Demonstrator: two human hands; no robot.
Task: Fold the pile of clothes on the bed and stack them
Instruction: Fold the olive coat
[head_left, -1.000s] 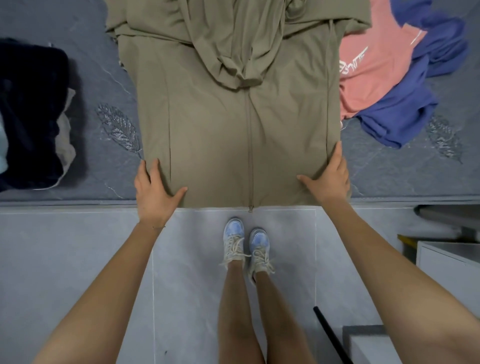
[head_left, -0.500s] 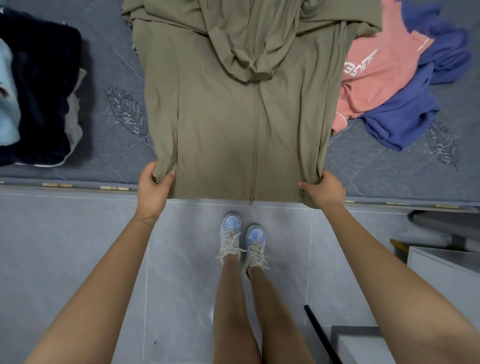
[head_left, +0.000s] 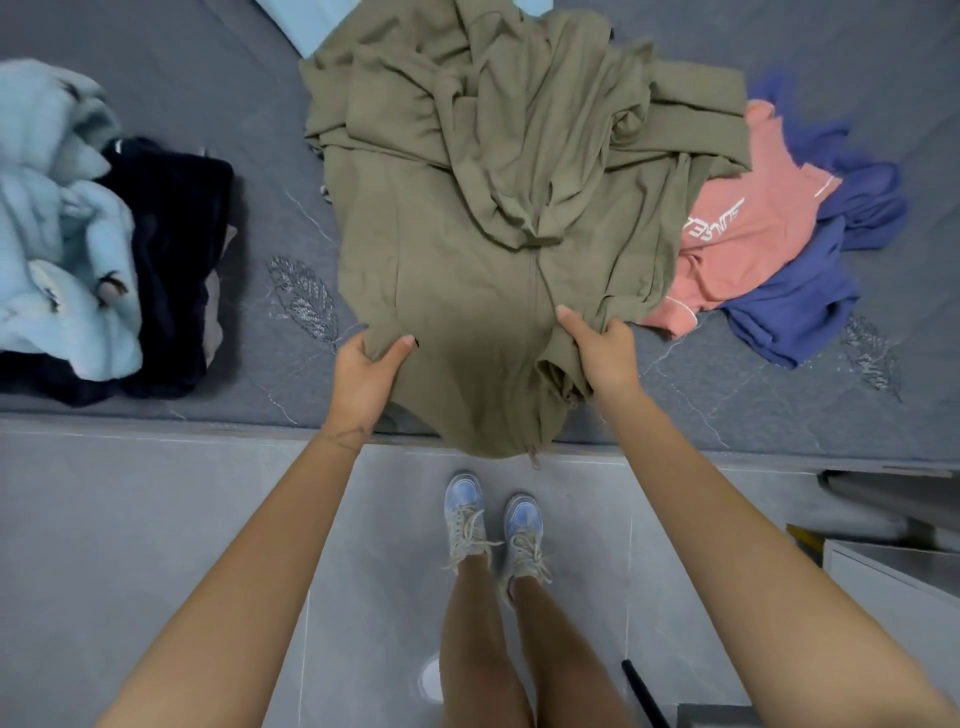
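Note:
An olive zip hoodie (head_left: 467, 218) lies on the grey bed (head_left: 234, 156), its sleeves and hood folded over its body. My left hand (head_left: 366, 376) grips its lower left corner and my right hand (head_left: 597, 353) grips its lower right corner. Both corners are lifted and drawn toward the middle, and the hem's centre sags over the bed's edge. To the right lie a coral T-shirt (head_left: 748, 239) and a blue garment (head_left: 800, 306), both unfolded. At the left sits a stack with a pale blue fleece (head_left: 57, 234) on dark clothes (head_left: 176, 249).
The bed's edge (head_left: 156, 423) runs across the view, with grey floor tiles (head_left: 130, 545) below. My feet in pale sneakers (head_left: 491, 525) stand close to it. A white cabinet (head_left: 898, 571) and a black rod (head_left: 644, 693) are at the lower right.
Both hands closed on the hoodie's lower corners, lifted them and moved up the bed and toward each other. The hoodie's lower half has bunched, and the view has shifted to show more of the left stack.

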